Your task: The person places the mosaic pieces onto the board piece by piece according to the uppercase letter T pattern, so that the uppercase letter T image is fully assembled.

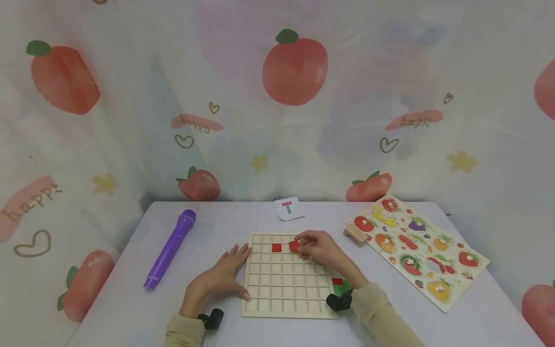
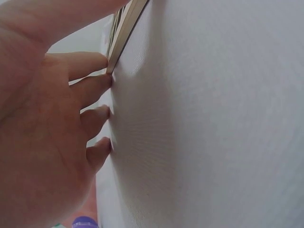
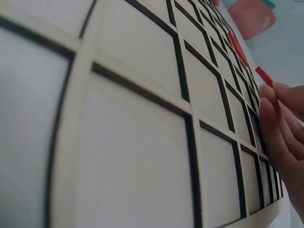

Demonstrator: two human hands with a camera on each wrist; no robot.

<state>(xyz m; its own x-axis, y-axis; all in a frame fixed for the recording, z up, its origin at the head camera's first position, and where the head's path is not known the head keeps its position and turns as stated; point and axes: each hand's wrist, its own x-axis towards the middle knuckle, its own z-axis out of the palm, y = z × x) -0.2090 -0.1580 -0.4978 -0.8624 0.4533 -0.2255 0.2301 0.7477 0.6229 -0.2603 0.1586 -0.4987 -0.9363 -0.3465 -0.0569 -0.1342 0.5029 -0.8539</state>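
A wooden grid board (image 1: 288,279) lies flat on the table in the head view. One red square tile (image 1: 276,247) sits in a cell of its second row from the back. My right hand (image 1: 321,248) pinches another red square tile (image 1: 294,246) between thumb and fingers, over the same row, a little to the right; in the right wrist view this held tile (image 3: 264,76) tilts above the grid. My left hand (image 1: 223,276) rests at the board's left edge with fingers spread, thumb at the near left corner; in the left wrist view its fingertips (image 2: 105,113) touch the table.
A purple toy microphone (image 1: 170,250) lies on the left. Behind the board is a card (image 1: 289,208) with a red and green T pattern. On the right are a fruit puzzle board (image 1: 416,250) and a wooden block (image 1: 355,235). Red and green tiles (image 1: 341,287) lie beside the right wrist.
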